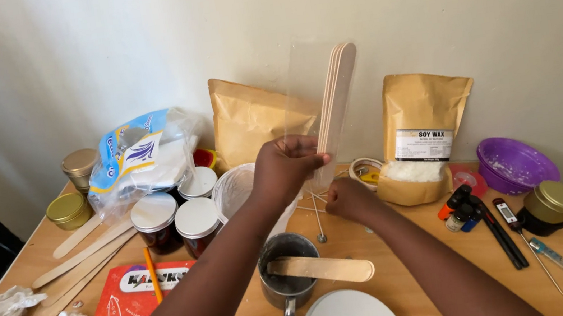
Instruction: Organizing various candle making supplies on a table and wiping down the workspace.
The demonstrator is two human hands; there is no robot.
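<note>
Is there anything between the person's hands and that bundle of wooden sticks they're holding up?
Nothing visible. The left hand already grips the bundle of wooden sticks, held upright in a clear plastic sleeve. The right hand sits just below, near the thin wicks on the table.

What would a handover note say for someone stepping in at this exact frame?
Left hand: raised, fingers closed on a clear plastic sleeve holding a stack of wooden craft sticks, upright.
Right hand: low on the table, at the thin wicks under the sleeve; whether it grips anything is unclear.
Nearby: metal cup with one stick across its rim, loose sticks at left, lidded jars, open wax bag.
Done: sleeve picked up.
Left: the stack is still in the sleeve.
</note>
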